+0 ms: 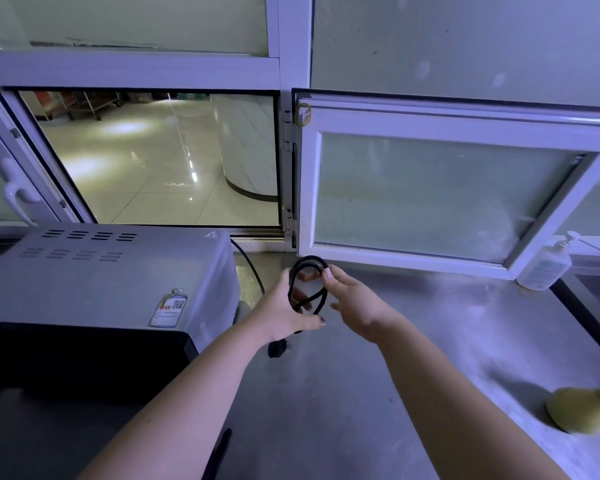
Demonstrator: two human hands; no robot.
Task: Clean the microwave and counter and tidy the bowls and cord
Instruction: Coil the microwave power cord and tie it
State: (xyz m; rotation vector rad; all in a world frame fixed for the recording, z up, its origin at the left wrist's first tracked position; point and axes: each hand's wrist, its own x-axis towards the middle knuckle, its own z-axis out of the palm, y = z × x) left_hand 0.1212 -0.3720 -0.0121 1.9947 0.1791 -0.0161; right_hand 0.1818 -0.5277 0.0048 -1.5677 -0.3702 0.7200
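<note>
Coiling the power cord beside the microwave point(101, 271). The black cord point(309, 259) is gathered into small loops held above the steel table point(430, 341), just right of the microwave. One strand trails back behind the appliance, and the plug point(277, 348) hangs below the wrist. The left hand point(284, 306) forms the main grip, its fingers curled round the bundled loops. The right hand point(354, 299) appears to pinch the top of the loop between thumb and forefinger, with its other fingers loose. The cord is judged light, flexible and springy, so the loops will tend to open if released. It is best held where the turns cross, with the plug end kept free. A pump bottle point(544, 268) stands by the window, and a blurred yellow-green object point(582, 414) lies at the near right.
</note>
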